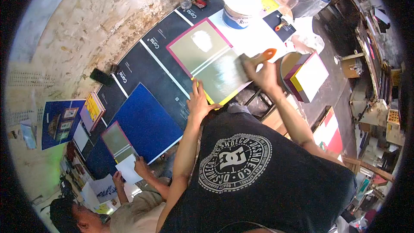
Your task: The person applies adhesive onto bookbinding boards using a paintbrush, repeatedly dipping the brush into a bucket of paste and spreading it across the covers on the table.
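Note:
My right hand (264,77) is closed around a wide brush with an orange handle (268,55). Its bristles, smeared by motion, are on the right part of a greyish-green sheet (211,71) with magenta and yellow borders. Two white lines cross that sheet, and wet-looking shiny patches show on both sides of them. My left hand (198,102) rests with fingers spread on the yellow-edged lower left corner of the sheet.
A white bucket (236,20) stands behind the sheet, near a red-capped bottle (184,0). Stacked boards (308,80) lie right, a blue board (144,123) left. At lower left a co-worker's hands (140,167) hold white paper (129,170) by a similar sheet.

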### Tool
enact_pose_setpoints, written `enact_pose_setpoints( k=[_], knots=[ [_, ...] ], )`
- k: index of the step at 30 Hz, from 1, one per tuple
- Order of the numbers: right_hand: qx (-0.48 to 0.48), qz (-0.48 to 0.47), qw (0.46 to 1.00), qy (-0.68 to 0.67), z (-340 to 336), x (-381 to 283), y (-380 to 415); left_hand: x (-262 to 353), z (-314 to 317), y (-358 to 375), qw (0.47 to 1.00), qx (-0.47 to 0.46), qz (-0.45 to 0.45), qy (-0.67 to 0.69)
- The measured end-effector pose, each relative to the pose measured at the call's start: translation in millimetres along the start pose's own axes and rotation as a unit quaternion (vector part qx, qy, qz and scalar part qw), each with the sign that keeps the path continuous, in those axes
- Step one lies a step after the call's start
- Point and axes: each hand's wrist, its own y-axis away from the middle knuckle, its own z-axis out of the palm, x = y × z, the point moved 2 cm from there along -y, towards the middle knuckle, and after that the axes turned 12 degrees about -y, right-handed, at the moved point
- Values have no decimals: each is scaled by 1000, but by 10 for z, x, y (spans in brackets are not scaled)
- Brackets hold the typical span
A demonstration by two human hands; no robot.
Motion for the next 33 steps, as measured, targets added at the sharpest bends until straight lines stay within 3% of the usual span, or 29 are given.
enact_pose_setpoints(
  k=[2,3,5,6,8,9,11,13,15,17,21,24,25,26,27,29,31,33],
  knots=[
    [-98,-9,995,3,273,-190,182,-23,58,-17,1000,24,6,15],
    [-112,-96,989,-25,379,-104,196,-35,76,-15,999,36,8,22],
    [-162,-5,984,80,222,68,88,-19,25,7,999,27,10,17],
    [-86,63,990,89,99,240,-37,-13,21,11,1000,24,7,6],
    [-18,34,990,136,-229,569,-372,30,-27,48,1000,19,2,-4],
    [-27,41,988,147,-369,587,-486,39,-48,56,1000,21,-1,-11],
    [33,-51,993,104,-359,289,-571,38,-73,60,999,23,-3,-28],
    [-50,-76,988,-125,-34,-119,-494,40,-61,48,1000,16,-4,-17],
    [-174,-151,962,-144,355,-178,-439,42,-61,36,1000,9,-4,-13],
    [-277,-358,885,-111,636,-145,-508,52,-69,34,1000,4,-11,-10],
    [-248,-286,925,-33,688,346,-1398,73,-106,22,999,-26,-32,-8],
    [-192,-322,925,66,517,-159,-1722,57,-95,28,998,-42,-45,25],
    [-216,-304,924,-87,810,-251,-1721,53,-133,-11,997,-46,-50,31],
    [-247,-286,916,-137,1014,-287,-1613,55,-118,-32,997,-50,-53,27],
    [-213,-347,908,-97,1221,-259,-1490,53,-100,-45,997,-47,-55,24],
    [-339,-378,858,-76,1491,-384,-1303,55,-72,-53,997,-44,-56,15],
    [-362,-367,857,-9,1749,-160,-1600,59,-89,-42,998,-33,-54,7],
    [-356,-282,888,-67,1499,-223,-1995,64,-112,-53,998,-43,-55,-8]
  ],
)
